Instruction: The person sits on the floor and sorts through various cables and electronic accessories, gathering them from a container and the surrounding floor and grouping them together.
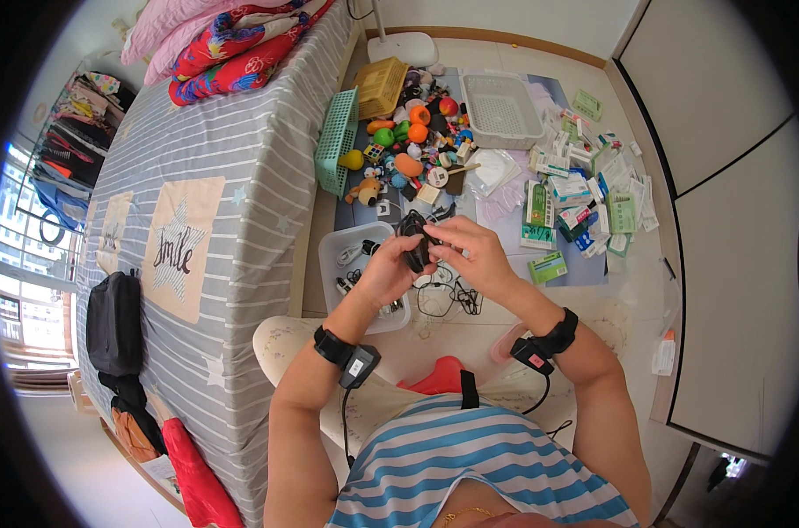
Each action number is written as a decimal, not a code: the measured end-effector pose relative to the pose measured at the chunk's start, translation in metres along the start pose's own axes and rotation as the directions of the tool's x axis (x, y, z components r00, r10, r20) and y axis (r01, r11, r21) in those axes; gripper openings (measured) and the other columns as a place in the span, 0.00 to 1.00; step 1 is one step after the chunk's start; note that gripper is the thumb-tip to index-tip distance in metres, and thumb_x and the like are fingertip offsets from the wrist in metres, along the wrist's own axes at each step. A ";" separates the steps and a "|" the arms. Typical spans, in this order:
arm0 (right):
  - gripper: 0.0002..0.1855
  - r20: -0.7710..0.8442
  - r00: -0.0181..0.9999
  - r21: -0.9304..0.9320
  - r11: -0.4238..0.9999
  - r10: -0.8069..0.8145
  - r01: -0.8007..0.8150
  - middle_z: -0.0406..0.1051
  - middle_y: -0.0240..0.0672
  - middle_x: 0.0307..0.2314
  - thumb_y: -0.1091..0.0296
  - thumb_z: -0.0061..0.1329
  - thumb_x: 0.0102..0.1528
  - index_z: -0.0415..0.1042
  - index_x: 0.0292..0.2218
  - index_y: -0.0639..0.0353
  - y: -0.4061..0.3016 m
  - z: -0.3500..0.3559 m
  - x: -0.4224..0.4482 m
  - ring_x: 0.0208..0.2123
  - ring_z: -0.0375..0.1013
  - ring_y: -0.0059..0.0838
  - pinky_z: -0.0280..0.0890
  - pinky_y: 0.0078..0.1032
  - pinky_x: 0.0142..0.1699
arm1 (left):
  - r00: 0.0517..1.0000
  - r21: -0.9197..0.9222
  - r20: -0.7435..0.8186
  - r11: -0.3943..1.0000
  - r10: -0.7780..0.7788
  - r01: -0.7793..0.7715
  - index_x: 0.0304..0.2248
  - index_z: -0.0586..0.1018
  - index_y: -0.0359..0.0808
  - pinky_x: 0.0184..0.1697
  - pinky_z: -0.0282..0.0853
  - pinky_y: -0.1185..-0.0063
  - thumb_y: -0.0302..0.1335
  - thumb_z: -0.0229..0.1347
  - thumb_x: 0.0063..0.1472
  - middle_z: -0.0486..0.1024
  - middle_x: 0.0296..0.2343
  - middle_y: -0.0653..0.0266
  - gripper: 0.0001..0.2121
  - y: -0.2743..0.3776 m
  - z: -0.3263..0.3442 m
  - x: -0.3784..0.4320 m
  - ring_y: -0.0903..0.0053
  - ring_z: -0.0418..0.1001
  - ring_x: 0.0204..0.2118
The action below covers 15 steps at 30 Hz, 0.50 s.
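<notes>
A bundle of black cable (412, 231), wound into a coil, is held up in front of me. My left hand (394, 267) grips it from below with the thumb across its front. The fingertips of my right hand (473, 254) pinch at the coil's right side. Below and left of the hands is a white plastic bin (328, 261) with several coiled cables in it, among them a white cable (350, 254). On the floor beneath my right hand lies a loose tangle of thin black cable (466, 297).
Past my hands is a heap of toys with an orange toy fruit (418, 133). Beside it stand a green basket (336, 142), a yellow basket (381, 86) and a white basket (501, 109). Medicine boxes (571, 188) spread rightward. A bed (261, 198) borders the left, cabinet doors (736, 277) the right.
</notes>
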State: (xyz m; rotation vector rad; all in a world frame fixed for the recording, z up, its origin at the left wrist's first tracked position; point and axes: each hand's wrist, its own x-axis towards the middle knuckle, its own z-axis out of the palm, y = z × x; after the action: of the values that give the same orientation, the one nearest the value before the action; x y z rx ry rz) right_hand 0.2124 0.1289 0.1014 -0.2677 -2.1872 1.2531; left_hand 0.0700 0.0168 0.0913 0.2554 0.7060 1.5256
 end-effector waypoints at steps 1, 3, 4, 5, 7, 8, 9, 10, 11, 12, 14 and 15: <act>0.14 0.004 0.998 0.028 0.997 0.068 -0.068 0.71 0.37 0.31 0.78 0.50 0.51 0.71 0.41 0.66 -0.003 0.000 -0.001 0.28 0.73 0.23 0.68 0.17 0.33 | 1.000 0.065 0.011 0.998 0.018 -0.019 0.40 0.68 0.35 0.30 0.63 0.80 0.27 0.48 0.60 0.71 0.30 0.65 0.09 -0.001 0.001 -0.001 0.79 0.67 0.31; 0.14 -0.018 0.978 0.191 0.961 0.210 -0.203 0.71 0.36 0.30 0.79 0.51 0.50 0.72 0.41 0.66 -0.001 0.005 -0.005 0.28 0.73 0.21 0.68 0.17 0.33 | 0.998 0.193 0.041 0.980 0.049 -0.056 0.40 0.67 0.34 0.29 0.63 0.82 0.26 0.50 0.59 0.70 0.30 0.66 0.10 -0.003 0.003 0.000 0.80 0.67 0.31; 0.15 -0.036 0.958 0.323 0.910 0.285 -0.258 0.71 0.35 0.30 0.79 0.51 0.50 0.72 0.41 0.65 0.006 0.010 -0.008 0.28 0.73 0.20 0.68 0.16 0.33 | 0.998 0.220 0.033 0.973 0.061 -0.067 0.40 0.67 0.34 0.29 0.63 0.82 0.27 0.51 0.59 0.70 0.30 0.66 0.11 -0.004 0.003 0.000 0.81 0.67 0.31; 0.15 -0.044 0.932 0.451 0.840 0.359 -0.302 0.71 0.35 0.30 0.80 0.51 0.49 0.72 0.41 0.65 0.009 0.013 -0.010 0.28 0.73 0.19 0.68 0.16 0.33 | 0.997 0.247 0.025 0.966 0.073 -0.077 0.40 0.67 0.34 0.29 0.63 0.82 0.28 0.52 0.59 0.70 0.31 0.66 0.12 -0.005 0.003 0.002 0.82 0.67 0.30; 0.13 -0.033 0.941 0.433 0.854 0.336 -0.290 0.71 0.35 0.30 0.80 0.51 0.50 0.72 0.39 0.65 0.007 0.013 -0.009 0.29 0.72 0.18 0.68 0.15 0.32 | 0.994 0.298 0.003 0.949 0.105 -0.101 0.41 0.67 0.34 0.28 0.63 0.83 0.30 0.53 0.60 0.70 0.31 0.67 0.13 -0.007 0.002 0.001 0.83 0.67 0.30; 0.12 -0.027 0.945 0.423 0.860 0.325 -0.284 0.72 0.35 0.30 0.80 0.51 0.50 0.73 0.39 0.65 0.007 0.013 -0.009 0.29 0.72 0.18 0.68 0.15 0.32 | 0.993 0.303 -0.007 0.947 0.116 -0.109 0.41 0.67 0.34 0.28 0.63 0.83 0.31 0.53 0.59 0.70 0.30 0.67 0.13 -0.007 0.001 0.001 0.83 0.67 0.30; 0.11 -0.039 0.958 0.419 0.875 0.286 -0.244 0.71 0.35 0.30 0.80 0.51 0.50 0.73 0.38 0.66 0.008 0.014 -0.010 0.29 0.73 0.18 0.68 0.15 0.31 | 0.992 0.309 -0.016 0.944 0.126 -0.115 0.41 0.67 0.34 0.28 0.63 0.84 0.31 0.54 0.59 0.70 0.30 0.67 0.14 -0.008 0.001 0.001 0.84 0.67 0.30; 0.10 -0.050 0.968 0.413 0.887 0.246 -0.204 0.71 0.35 0.30 0.80 0.51 0.50 0.73 0.37 0.66 0.011 0.016 -0.010 0.28 0.73 0.18 0.68 0.15 0.31 | 0.990 0.314 -0.024 0.942 0.135 -0.121 0.41 0.67 0.34 0.27 0.63 0.84 0.32 0.54 0.59 0.70 0.30 0.67 0.14 -0.008 0.001 0.001 0.84 0.67 0.30; 0.09 -0.062 0.977 0.407 0.898 0.206 -0.164 0.71 0.35 0.30 0.80 0.50 0.50 0.73 0.36 0.67 0.013 0.017 -0.011 0.28 0.73 0.19 0.68 0.15 0.31 | 0.990 0.314 -0.032 0.942 0.139 -0.122 0.40 0.67 0.34 0.27 0.63 0.84 0.32 0.54 0.59 0.70 0.29 0.67 0.14 -0.008 0.000 0.002 0.84 0.67 0.29; 0.09 -0.075 0.984 0.315 0.940 0.164 -0.133 0.70 0.35 0.30 0.80 0.51 0.50 0.73 0.36 0.67 0.009 0.015 -0.009 0.28 0.73 0.19 0.68 0.15 0.30 | 0.989 0.313 -0.042 0.942 0.145 -0.125 0.40 0.68 0.34 0.26 0.63 0.85 0.31 0.54 0.59 0.70 0.29 0.67 0.13 -0.008 -0.003 0.002 0.84 0.67 0.29; 0.08 -0.087 0.993 0.121 0.991 0.075 -0.064 0.70 0.35 0.31 0.80 0.51 0.50 0.74 0.35 0.67 0.000 0.010 -0.004 0.27 0.73 0.20 0.67 0.15 0.29 | 0.987 0.304 -0.065 0.945 0.147 -0.121 0.39 0.69 0.34 0.25 0.63 0.85 0.31 0.54 0.59 0.70 0.27 0.67 0.12 -0.007 -0.005 0.001 0.84 0.67 0.27; 0.08 -0.065 0.993 0.121 0.988 0.100 -0.092 0.69 0.35 0.31 0.79 0.51 0.50 0.74 0.35 0.67 0.002 0.009 -0.004 0.27 0.72 0.19 0.67 0.15 0.30 | 0.987 0.296 -0.077 0.949 0.140 -0.112 0.39 0.69 0.33 0.23 0.62 0.85 0.30 0.54 0.59 0.70 0.26 0.67 0.12 -0.007 -0.003 0.000 0.84 0.67 0.25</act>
State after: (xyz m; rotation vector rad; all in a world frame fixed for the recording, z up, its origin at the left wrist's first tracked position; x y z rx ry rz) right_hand 0.2100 0.1220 0.0953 -0.3678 -2.0534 1.3987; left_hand 0.0740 0.0156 0.0849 0.4577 1.0102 1.5606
